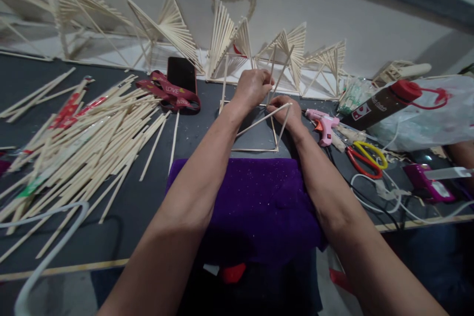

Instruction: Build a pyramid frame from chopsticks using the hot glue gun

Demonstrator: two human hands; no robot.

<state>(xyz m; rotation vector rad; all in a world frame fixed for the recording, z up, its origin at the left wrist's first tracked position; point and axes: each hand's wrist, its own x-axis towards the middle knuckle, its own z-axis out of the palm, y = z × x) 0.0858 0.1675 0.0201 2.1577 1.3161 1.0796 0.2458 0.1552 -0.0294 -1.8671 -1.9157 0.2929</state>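
A frame of thin wooden sticks stands on the grey table, with a square base and several sticks rising or slanting from it. At its far side, my left hand is closed, its fingers pinching at an upright wooden stick. My right hand is curled around the far right corner of the frame, thumb and fingers at the joint. The fingertips partly hide that joint. A pink glue gun lies just right of my right hand. Under my forearms is a purple cloth.
Loose sticks are heaped at left. A red lanyard and a phone lie beyond. Finished-looking stick structures line the wall. At right are a dark bottle, scissors, cables and a plastic bag.
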